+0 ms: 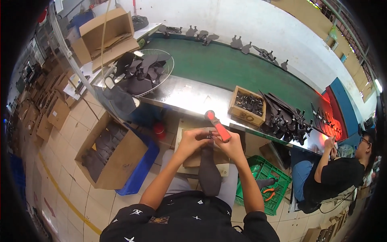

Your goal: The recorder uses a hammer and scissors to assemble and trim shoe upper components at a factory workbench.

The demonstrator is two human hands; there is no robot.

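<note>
A dark grey paddle-shaped piece lies over my lap, its wide end toward me and its narrow neck pointing away. My left hand curls in a pinch at the tip of that neck; whatever small part sits between the fingertips is too small to make out. My right hand grips a ratchet wrench with a red handle and round head, its fingers also close to the neck's tip. Under the hands is a brown board on a pale stand.
Ahead runs a metal-edged bench with a green belt. It carries a wire basket of dark pieces and a wooden box of small black parts. A carton stands left, a green crate right. A co-worker sits at far right.
</note>
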